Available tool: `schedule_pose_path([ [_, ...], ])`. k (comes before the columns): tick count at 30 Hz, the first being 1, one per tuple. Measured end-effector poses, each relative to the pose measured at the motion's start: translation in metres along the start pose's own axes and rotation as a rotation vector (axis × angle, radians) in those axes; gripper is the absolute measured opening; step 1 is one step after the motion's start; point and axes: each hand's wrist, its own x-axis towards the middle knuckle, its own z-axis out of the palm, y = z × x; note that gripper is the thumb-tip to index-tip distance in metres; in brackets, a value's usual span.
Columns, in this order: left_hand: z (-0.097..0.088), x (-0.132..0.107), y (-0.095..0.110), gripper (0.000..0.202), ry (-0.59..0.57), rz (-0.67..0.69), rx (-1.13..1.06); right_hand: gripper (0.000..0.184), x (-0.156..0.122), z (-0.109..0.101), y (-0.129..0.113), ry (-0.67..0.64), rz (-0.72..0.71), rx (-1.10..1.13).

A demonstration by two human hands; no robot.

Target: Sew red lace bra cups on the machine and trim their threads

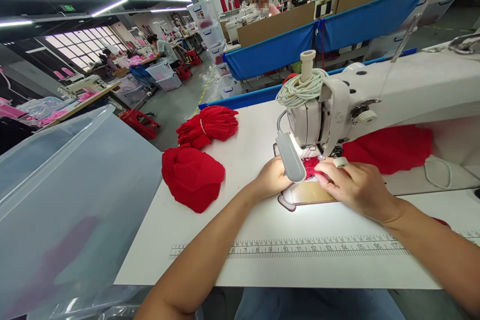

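Beneath the head of a white sewing machine (408,80) lies a small piece of red fabric (310,166), lit by a grey lamp (291,157). My right hand (356,187) pinches the near right edge of this piece, its thumb and forefinger closed. On the left of the needle area is my left hand (270,179), beside the fabric; the lamp covers its fingertips, so their grip is hidden. A metal plate (313,193) shows below the hands. More red cloth (390,147) lies under the machine's arm.
Left on the white table (247,220) are a tied red fabric bundle (221,125) and a red fabric stack (195,177). A translucent plastic bin (112,160) stands against the table's left side. A printed ruler (285,250) runs along the front. Other people work farther back.
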Motion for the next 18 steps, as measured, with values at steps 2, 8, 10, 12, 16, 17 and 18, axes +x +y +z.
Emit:
schedule_pose_path([
  [2, 0.000, -0.001, 0.001, 0.019, 0.005, -0.031, 0.006, 0.022, 0.001, -0.004, -0.001, 0.002, -0.114, -0.061],
  [8, -0.001, 0.001, 0.001, 0.021, -0.021, -0.079, -0.013, 0.031, 0.007, 0.006, -0.004, -0.126, -0.155, -0.014],
  [10, -0.001, 0.001, 0.001, 0.022, -0.018, -0.084, -0.010, 0.032, 0.008, 0.008, -0.003, -0.131, -0.147, 0.003],
  [12, -0.001, 0.000, 0.002, 0.021, -0.014, -0.087, -0.006, 0.031, 0.009, 0.004, -0.001, -0.132, -0.155, 0.015],
  [16, -0.001, -0.001, 0.001, 0.018, -0.010, -0.087, 0.003, 0.031, 0.010, -0.023, 0.004, -0.238, -0.238, 0.082],
  [17, -0.001, -0.002, 0.000, 0.017, -0.010, -0.089, 0.005, 0.030, 0.009, -0.030, 0.005, -0.280, -0.250, 0.113],
  [18, 0.000, -0.002, -0.001, 0.016, -0.011, -0.090, 0.008, 0.030, 0.008, -0.037, 0.005, -0.296, -0.224, 0.139],
])
